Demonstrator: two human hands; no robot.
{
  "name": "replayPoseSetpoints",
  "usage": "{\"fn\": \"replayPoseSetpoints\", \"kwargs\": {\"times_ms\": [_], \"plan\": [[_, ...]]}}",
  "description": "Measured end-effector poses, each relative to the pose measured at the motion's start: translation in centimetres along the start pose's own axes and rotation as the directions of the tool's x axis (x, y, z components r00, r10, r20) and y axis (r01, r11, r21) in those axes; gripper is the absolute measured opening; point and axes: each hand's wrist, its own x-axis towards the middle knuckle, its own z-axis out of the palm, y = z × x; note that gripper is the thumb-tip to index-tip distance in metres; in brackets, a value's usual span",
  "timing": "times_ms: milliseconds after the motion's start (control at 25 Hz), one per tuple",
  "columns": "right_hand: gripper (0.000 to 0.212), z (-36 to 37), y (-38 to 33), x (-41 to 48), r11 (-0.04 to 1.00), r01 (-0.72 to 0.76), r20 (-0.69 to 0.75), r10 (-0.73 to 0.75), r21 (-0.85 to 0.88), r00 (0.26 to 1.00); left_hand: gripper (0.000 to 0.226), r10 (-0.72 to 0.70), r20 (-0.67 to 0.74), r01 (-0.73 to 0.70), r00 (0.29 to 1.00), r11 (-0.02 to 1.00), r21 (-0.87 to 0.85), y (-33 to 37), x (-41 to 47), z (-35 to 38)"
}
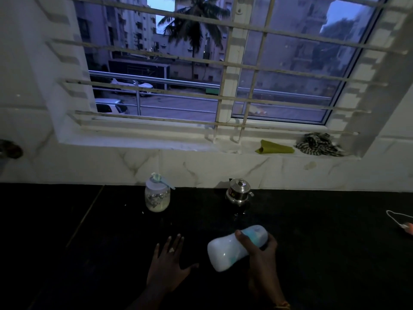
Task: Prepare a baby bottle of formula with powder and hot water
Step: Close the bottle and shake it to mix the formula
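My right hand (260, 253) grips a white baby bottle (225, 251) with a pale blue cap end, tilted almost on its side above the dark counter (89, 253). The bottle's base points to the lower left and looks blurred. My left hand (168, 262) is spread flat with straight fingers over the counter, just left of the bottle and apart from it. A clear jar of white formula powder (157, 196) stands at the back of the counter, a pale blue scoop resting on its lid. A small steel kettle (239, 191) with a lid stands to the jar's right.
A marble-tiled wall and a barred window rise behind the counter. On the sill lie a green cloth (274, 147) and a striped rag (319, 145). A white cable (397, 218) lies at the counter's right edge. A dark tap fitting (10, 148) sits on the left wall.
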Motion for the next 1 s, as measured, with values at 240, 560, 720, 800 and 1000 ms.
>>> {"fn": "replayPoseSetpoints", "kwargs": {"times_ms": [240, 560, 720, 800, 1000], "plan": [[0.085, -0.2, -0.8, 0.8, 0.987, -0.042, -0.146, 0.065, 0.156, 0.987, 0.1, 0.031, -0.083, -0.026, 0.996, 0.998, 0.058, 0.8, -1.0, -1.5], [0.085, 0.2, -0.9, 0.7, 0.957, -0.093, -0.059, 0.113, 0.274, 0.992, 0.13, 0.019, -0.103, -0.013, 0.994, 0.998, 0.063, 0.7, -1.0, -1.5], [0.077, 0.8, -0.5, -0.1, 0.981, -0.126, 0.043, 0.121, 0.149, 0.992, 0.137, 0.015, -0.068, -0.009, 0.998, 0.996, 0.085, 0.9, -1.3, -1.7], [0.08, 0.8, -0.7, 0.2, 0.977, -0.097, -0.004, 0.099, 0.19, 0.995, 0.13, 0.009, -0.079, -0.001, 0.997, 0.996, 0.09, 0.9, -1.3, -1.8], [0.068, 1.0, -0.6, 0.4, 0.975, -0.135, 0.056, 0.127, 0.179, 0.99, 0.131, 0.009, -0.07, -0.003, 0.998, 0.996, 0.091, 0.9, -1.3, -1.7]]}}
